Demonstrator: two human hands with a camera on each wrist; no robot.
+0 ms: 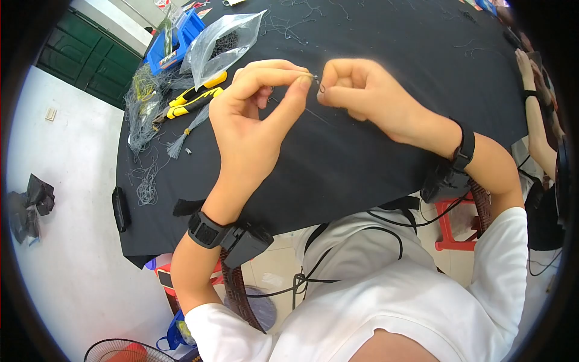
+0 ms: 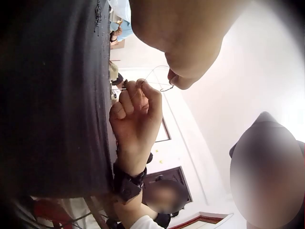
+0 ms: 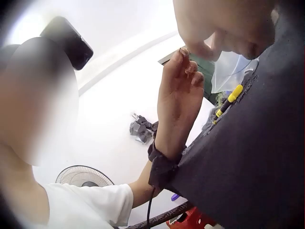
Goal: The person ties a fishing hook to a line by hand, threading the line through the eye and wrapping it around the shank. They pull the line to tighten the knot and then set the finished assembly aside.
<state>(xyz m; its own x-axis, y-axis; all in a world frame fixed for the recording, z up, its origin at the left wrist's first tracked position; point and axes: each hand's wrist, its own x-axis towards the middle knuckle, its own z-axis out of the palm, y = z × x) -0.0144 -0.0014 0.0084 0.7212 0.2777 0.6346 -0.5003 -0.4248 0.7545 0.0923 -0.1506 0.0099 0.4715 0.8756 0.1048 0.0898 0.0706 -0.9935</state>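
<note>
Left edge: yellow-handled tools (image 1: 196, 99) and a plastic bag (image 1: 223, 42) lie on the black table (image 1: 374, 157).
Left hand (image 1: 256, 114): thumb and forefinger pinch a small hook (image 2: 167, 88), held up above the table.
Between the hands: a fine line (image 2: 151, 75) loops from the hook.
Right hand (image 1: 362, 90): its curled fingers nip the line just beside the hook.
Doing it well: probably even tension, with the fingertips kept close together.

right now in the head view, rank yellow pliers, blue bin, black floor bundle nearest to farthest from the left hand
1. yellow pliers, just beside the left hand
2. blue bin, table's upper left
3. black bundle, far left, on floor
</note>
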